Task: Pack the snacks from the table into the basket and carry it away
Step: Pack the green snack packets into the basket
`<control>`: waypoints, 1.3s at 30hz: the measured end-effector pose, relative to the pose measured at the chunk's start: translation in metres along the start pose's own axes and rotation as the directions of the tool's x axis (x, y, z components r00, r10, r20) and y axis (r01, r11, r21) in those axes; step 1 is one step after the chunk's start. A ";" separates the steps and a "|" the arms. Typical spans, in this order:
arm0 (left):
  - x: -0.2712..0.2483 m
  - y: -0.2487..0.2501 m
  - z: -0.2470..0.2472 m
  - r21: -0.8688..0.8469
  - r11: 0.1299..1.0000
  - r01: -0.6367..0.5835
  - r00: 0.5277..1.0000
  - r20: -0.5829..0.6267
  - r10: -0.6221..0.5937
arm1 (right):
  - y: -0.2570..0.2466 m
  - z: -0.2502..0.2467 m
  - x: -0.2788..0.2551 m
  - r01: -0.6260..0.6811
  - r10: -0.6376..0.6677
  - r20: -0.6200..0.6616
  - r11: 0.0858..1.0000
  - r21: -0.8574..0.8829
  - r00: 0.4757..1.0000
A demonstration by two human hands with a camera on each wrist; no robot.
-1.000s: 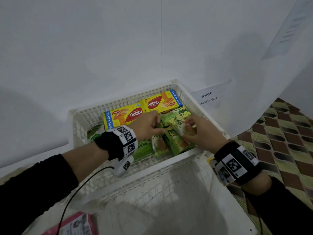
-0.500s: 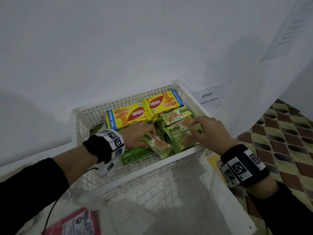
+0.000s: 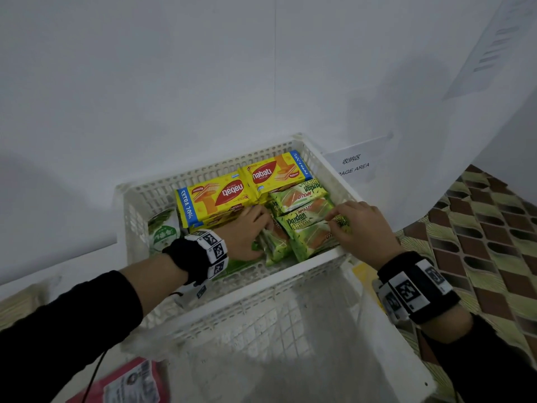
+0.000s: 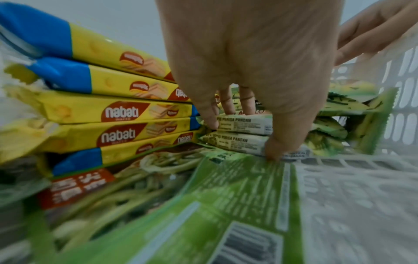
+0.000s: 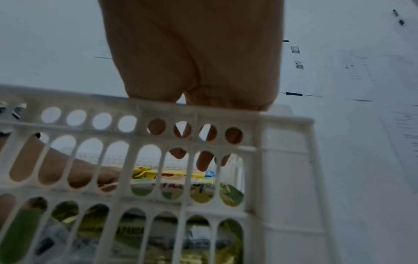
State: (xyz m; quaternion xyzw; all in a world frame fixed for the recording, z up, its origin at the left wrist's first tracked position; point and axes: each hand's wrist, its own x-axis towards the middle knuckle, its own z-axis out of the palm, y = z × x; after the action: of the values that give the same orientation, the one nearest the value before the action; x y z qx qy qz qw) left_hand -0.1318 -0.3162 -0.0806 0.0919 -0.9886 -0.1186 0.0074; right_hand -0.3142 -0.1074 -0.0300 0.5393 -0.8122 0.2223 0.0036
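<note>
Nearest the person, at the bottom left of the head view, a pink packet (image 3: 125, 382) lies on the table (image 3: 305, 359), blurred. Black sleeves cover both forearms, and each wrist wears a black band with square printed markers.

Beyond that stands the white basket (image 3: 290, 269), its slotted near wall facing the person. Both hands reach inside it. The left hand (image 3: 247, 234) is down among the packs: in the left wrist view its fingers (image 4: 210, 117) and thumb curl round two thin pandan packs (image 4: 239, 132) stacked edge-on, gripping them just above a flat green bag (image 4: 203, 205) on the basket floor. The right hand (image 3: 360, 225) sits at the basket's right side, its fingertips (image 3: 334, 218) bent and pinching the edge of a pandan cake pack (image 3: 308, 228); the right wrist view looks through the basket wall (image 5: 158, 146) and is too blurred to show that grip clearly.

More pandan packs lie further in, the next one (image 3: 299, 196) just behind. To the left, a round-labelled green pack (image 3: 164, 231) leans in the basket's left corner. At the far wall lie two yellow Nabati wafer packs (image 3: 215, 196) side by side on a stack.

Past the basket, a paper sign (image 3: 357, 164) reading "AGE AREA" lies against the white wall. Patterned flooring (image 3: 494, 242) shows at the right.
</note>
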 end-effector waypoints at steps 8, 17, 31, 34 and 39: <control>-0.013 0.018 -0.036 -0.072 0.993 0.091 0.996 0.034 -0.088 | -0.015 -0.003 -0.003 0.013 -0.008 -0.032 0.990 0.142 0.999; -0.168 0.014 -0.186 -0.205 0.968 0.146 0.860 -0.457 -0.227 | -0.179 0.005 -0.013 0.324 -0.357 -0.010 0.836 0.442 0.934; -0.606 -0.071 -0.115 -0.243 0.519 0.819 0.486 -0.188 -0.854 | -0.499 0.148 -0.082 0.353 -0.688 0.221 0.589 0.727 0.692; -0.678 -0.077 -0.093 -0.244 0.424 0.872 0.397 -0.152 -0.905 | -0.546 0.189 -0.096 0.363 -0.716 0.316 0.622 0.693 0.622; -0.758 -0.085 -0.067 -0.277 0.325 0.904 0.289 -0.163 -0.943 | -0.601 0.239 -0.124 0.353 -0.690 0.474 0.704 0.616 0.547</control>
State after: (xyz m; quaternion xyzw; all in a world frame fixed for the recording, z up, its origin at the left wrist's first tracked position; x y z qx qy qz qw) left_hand 0.6310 -0.2735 -0.0301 0.6614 -0.7292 -0.1499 0.0909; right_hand 0.3210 -0.2777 -0.0615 0.7889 -0.4731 0.1795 -0.3486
